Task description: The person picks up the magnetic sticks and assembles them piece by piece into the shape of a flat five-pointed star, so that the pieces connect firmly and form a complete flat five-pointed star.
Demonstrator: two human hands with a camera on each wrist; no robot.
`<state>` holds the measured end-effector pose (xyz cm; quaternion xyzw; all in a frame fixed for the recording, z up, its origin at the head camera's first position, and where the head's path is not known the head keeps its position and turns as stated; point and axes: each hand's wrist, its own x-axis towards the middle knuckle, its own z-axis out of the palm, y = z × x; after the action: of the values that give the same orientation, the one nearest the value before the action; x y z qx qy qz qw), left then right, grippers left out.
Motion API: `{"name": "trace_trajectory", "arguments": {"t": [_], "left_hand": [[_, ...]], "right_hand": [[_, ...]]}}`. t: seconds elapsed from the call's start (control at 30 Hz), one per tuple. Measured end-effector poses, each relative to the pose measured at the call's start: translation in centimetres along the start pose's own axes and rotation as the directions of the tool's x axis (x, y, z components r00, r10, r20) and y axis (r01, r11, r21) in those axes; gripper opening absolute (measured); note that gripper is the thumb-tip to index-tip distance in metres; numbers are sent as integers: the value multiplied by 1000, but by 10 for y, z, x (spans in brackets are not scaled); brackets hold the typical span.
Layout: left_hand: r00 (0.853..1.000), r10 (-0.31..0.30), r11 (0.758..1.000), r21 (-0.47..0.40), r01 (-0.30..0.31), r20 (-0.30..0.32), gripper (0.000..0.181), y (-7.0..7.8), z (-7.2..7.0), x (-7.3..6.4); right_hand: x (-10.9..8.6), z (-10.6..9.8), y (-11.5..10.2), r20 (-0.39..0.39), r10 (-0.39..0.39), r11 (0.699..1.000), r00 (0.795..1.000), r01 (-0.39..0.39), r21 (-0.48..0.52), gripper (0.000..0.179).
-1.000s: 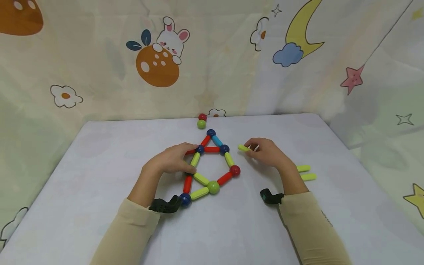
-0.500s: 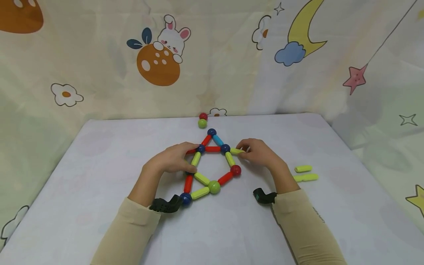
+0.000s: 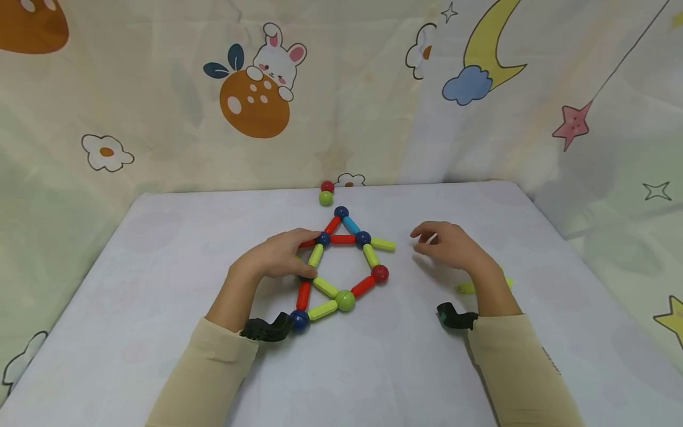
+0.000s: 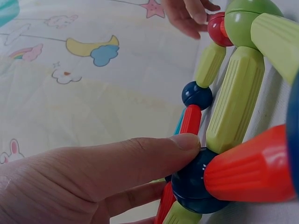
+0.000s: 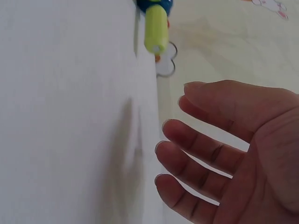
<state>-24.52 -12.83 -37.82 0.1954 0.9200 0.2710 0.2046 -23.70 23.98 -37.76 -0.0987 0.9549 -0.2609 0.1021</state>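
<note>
A frame of magnetic building rods (image 3: 343,239) and balls lies on the table. My left hand (image 3: 276,255) grips its left side, the thumb on a dark blue ball (image 4: 194,182) and the fingertips by another blue ball (image 3: 322,238) farther back. From the back right blue ball (image 3: 363,238) a yellow-green rod (image 3: 383,244) sticks out with its outer end free. My right hand (image 3: 448,244) is to the right of that rod, apart from it, with loosely bent fingers and nothing held. In the right wrist view the fingers (image 5: 201,149) are spread below the rod's end.
A red ball (image 3: 328,187) and a green ball (image 3: 326,198) sit at the table's back edge. Loose yellow-green rod (image 3: 466,288) lies partly hidden under the right forearm. A patterned cloth (image 3: 373,107) hangs behind the white table (image 3: 160,237).
My right hand brought a yellow-green rod to the back right blue ball, let go of it there and drew back to the right. The left hand stayed in place.
</note>
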Motion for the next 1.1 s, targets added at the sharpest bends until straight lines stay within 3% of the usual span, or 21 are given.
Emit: {"name": "trace_trajectory", "arguments": {"t": [0.23, 0.43, 0.6, 0.8, 0.97, 1.1], "left_hand": [[1000, 8, 1000, 11, -7, -2, 82, 2, -4, 1], [1000, 0, 1000, 3, 0, 5, 83, 0, -5, 0], [1000, 0, 1000, -15, 0, 6, 82, -2, -1, 0], [1000, 1, 1000, -18, -1, 5, 81, -3, 2, 0], [1000, -2, 1000, -18, 2, 8, 82, -2, 1, -1], [1000, -4, 1000, -19, 4, 7, 82, -1, 0, -1]], "right_hand": [[-31, -37, 33, 12, 33, 999, 999, -33, 3, 34], [-54, -61, 67, 91, 100, 994, 991, -95, -53, 41], [-61, -59, 86, 134, 156, 988, 979, -153, -36, 41], [-57, -52, 92, 127, 200, 980, 971, -200, -19, 37], [-55, -48, 88, 91, 181, 983, 979, -182, 0, 36], [-51, -46, 78, 66, 120, 991, 991, -124, 47, 34]]}}
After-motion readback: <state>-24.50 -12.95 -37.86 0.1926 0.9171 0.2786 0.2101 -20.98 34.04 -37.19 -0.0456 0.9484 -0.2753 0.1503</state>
